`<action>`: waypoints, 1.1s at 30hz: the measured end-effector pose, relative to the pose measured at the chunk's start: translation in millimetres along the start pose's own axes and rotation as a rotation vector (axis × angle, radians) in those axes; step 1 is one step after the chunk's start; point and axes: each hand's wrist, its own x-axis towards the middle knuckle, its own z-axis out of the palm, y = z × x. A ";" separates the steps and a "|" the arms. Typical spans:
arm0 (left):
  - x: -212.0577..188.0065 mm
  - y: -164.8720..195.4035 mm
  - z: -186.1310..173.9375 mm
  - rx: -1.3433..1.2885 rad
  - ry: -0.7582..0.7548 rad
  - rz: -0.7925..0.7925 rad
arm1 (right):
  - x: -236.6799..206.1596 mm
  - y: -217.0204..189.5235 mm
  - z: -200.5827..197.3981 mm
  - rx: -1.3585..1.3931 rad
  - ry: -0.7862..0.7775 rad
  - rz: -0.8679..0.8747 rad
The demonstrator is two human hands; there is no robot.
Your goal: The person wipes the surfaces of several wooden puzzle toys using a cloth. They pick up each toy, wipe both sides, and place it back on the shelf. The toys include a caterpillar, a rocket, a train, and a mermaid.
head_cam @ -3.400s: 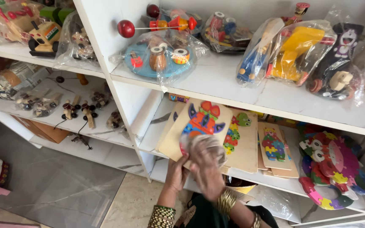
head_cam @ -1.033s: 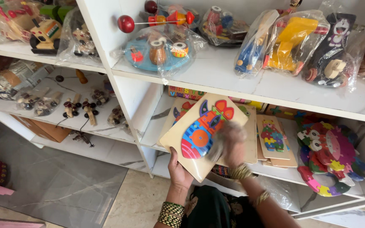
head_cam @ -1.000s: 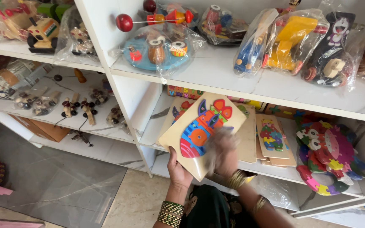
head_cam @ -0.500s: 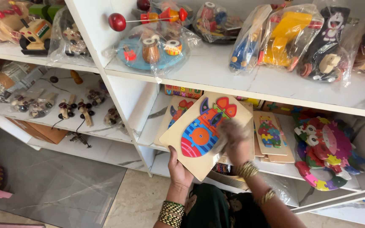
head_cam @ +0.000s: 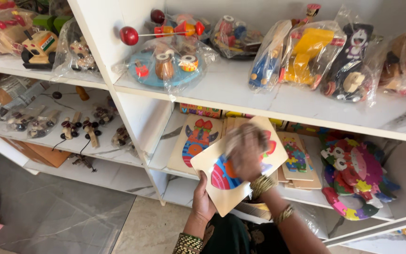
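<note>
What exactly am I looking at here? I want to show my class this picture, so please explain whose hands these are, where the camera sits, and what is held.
The camera is worn on a person's head and looks down at their own two bare hands. The left hand holds a flat wooden puzzle board with a colourful fish picture by its lower edge. The right hand, blurred, lies on the board's face. Behind stand white shelves of bagged wooden toys, and another puzzle board rests on the lower shelf.

The left hand [head_cam: 204, 203] holds a wooden puzzle board [head_cam: 238, 164] from below, tilted, before the lower shelf [head_cam: 165, 160]. The blurred right hand [head_cam: 245, 149] lies flat on its painted face, perhaps pressing. Another puzzle board [head_cam: 197, 141] rests on that shelf's front edge.
</note>
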 end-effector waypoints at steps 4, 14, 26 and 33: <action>7.3 0.0 -9.0 -0.045 0.043 -0.003 | -23.2 -37.6 24.3 0.137 -0.285 -0.114; -9.4 30.7 -6.6 0.067 0.061 0.051 | 32.4 113.3 25.0 -0.087 -0.079 0.476; -3.8 30.4 -36.6 -0.022 0.023 0.124 | -0.5 -41.7 7.6 0.144 -0.139 0.110; -7.5 37.5 -12.4 0.020 0.050 0.094 | 40.3 105.8 8.3 -0.229 0.033 0.272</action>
